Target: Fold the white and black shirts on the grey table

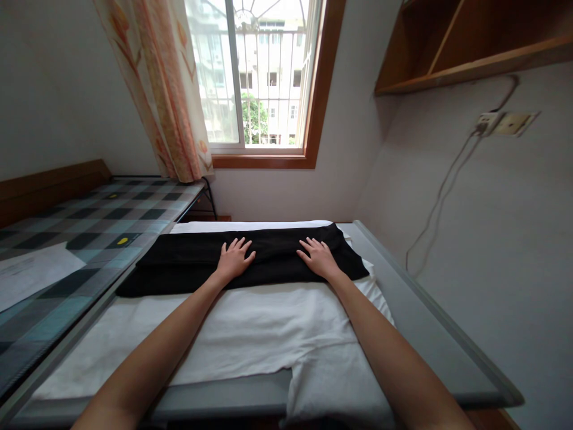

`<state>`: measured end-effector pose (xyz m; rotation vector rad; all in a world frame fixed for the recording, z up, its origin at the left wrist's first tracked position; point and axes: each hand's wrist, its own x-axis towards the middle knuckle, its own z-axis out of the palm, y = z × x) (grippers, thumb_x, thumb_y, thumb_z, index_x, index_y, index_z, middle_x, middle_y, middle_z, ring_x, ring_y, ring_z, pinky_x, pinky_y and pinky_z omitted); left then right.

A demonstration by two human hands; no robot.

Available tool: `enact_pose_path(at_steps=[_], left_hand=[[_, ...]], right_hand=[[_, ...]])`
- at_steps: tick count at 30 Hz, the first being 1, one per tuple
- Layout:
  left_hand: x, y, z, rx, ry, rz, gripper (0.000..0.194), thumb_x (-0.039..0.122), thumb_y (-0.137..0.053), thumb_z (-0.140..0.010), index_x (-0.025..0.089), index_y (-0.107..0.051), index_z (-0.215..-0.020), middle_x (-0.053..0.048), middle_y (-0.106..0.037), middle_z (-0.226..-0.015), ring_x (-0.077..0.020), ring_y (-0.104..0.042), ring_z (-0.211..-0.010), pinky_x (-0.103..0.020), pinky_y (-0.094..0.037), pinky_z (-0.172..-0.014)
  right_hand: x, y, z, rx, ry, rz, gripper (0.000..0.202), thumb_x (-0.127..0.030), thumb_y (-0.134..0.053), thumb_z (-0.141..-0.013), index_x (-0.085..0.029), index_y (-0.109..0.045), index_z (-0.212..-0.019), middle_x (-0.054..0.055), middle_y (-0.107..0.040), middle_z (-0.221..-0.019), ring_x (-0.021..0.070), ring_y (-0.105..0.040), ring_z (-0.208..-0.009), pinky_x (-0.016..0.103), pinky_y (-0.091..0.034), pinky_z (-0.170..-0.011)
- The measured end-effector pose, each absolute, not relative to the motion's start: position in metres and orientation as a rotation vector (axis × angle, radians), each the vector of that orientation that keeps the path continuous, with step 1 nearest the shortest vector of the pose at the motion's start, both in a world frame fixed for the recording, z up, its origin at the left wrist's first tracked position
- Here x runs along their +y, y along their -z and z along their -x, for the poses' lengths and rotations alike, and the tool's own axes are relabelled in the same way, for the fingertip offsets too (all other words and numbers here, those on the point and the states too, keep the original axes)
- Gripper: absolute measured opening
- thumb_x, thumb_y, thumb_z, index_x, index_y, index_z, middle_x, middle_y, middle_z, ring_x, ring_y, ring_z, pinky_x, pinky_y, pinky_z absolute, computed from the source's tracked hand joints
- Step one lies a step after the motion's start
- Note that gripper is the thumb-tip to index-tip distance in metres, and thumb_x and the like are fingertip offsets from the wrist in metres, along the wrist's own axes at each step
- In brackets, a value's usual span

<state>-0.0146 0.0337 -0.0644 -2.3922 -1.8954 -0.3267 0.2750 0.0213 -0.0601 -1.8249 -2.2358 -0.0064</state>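
A long folded black garment (179, 263) lies crosswise over the far half of a white shirt (250, 322) spread on a grey table (421, 316). My left hand (235, 258) rests on the black cloth left of its middle, palm down with fingers spread. Toward the cloth's right end, my right hand (317, 257) lies flat on it, fingers apart. A sleeve of the white shirt hangs over the table's near edge. White cloth also shows beyond the black garment's far edge.
At the left is a bed with a checked cover (102, 227) and a paper sheet (36, 272) on it. A curtain (165, 89) hangs beside the window. Wooden shelves (474, 57) and a socket with a dangling cable (441, 197) are on the right wall.
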Motion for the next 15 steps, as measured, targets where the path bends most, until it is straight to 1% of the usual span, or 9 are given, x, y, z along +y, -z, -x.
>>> enact_pose_path(at_steps=[11, 15], left_hand=[[0.0327, 0.0623, 0.0138, -1.899, 0.313, 2.400, 0.055, 0.053, -0.032, -0.094, 0.026, -0.045, -0.141, -0.006, -0.038, -0.151, -0.0284, -0.031, -0.140, -0.056, -0.023, -0.112], [0.0329, 0.0631, 0.0142, -1.894, 0.322, 2.393, 0.055, 0.053, -0.032, -0.094, 0.027, -0.046, -0.141, -0.006, -0.038, -0.151, -0.0278, -0.031, -0.140, -0.054, -0.023, -0.113]], right_hand=[[0.0209, 0.0607, -0.2748, -2.228, 0.030, 1.813, 0.055, -0.051, -0.033, -0.097, -0.020, -0.048, -0.140, 0.011, -0.042, -0.148, 0.0252, -0.034, -0.138, 0.044, -0.022, -0.113], [0.0214, 0.0611, -0.2749, -2.230, 0.025, 1.815, 0.055, -0.051, -0.033, -0.097, -0.020, -0.048, -0.140, 0.011, -0.041, -0.148, 0.0252, -0.034, -0.138, 0.044, -0.022, -0.113]])
